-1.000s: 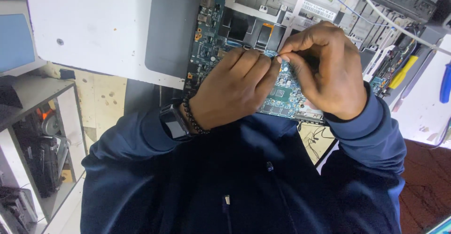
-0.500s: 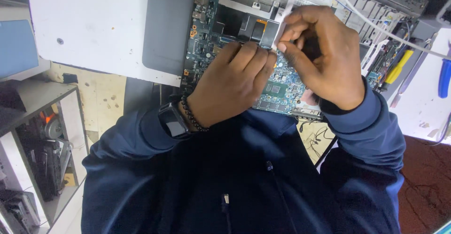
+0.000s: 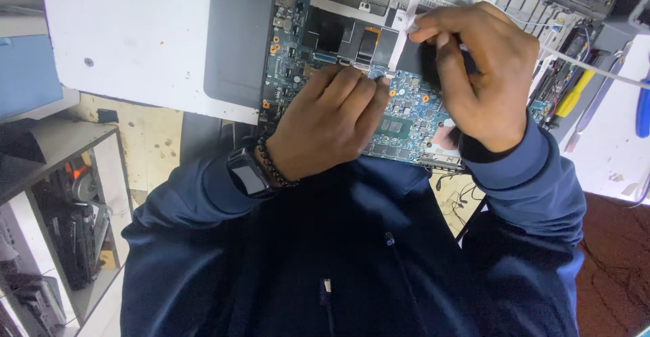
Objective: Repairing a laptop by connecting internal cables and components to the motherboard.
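My right hand point(image 3: 474, 73) pinches the white ribbon cable point(image 3: 405, 29) — its lower end at the circuit board point(image 3: 406, 110), just beside my left hand's point(image 3: 325, 124) pressing fingertips — seemingly unseated yet.

White worktable point(image 3: 149, 46) fills the upper left of the frame, its top scuffed with a small dark spot, and a second pale surface point(image 3: 613, 154) sits at the right edge. Below the table edge at left centre is a patch of stained beige floor point(image 3: 152, 144); lower right shows dark reddish-brown flooring point(image 3: 616, 269). Left edge has a grey shelf unit point(image 3: 64, 195) stacked with dark gear, orange bit showing, and a blue-grey box point(image 3: 24, 73) above it; light is flat and even, brightest on the white tabletop.
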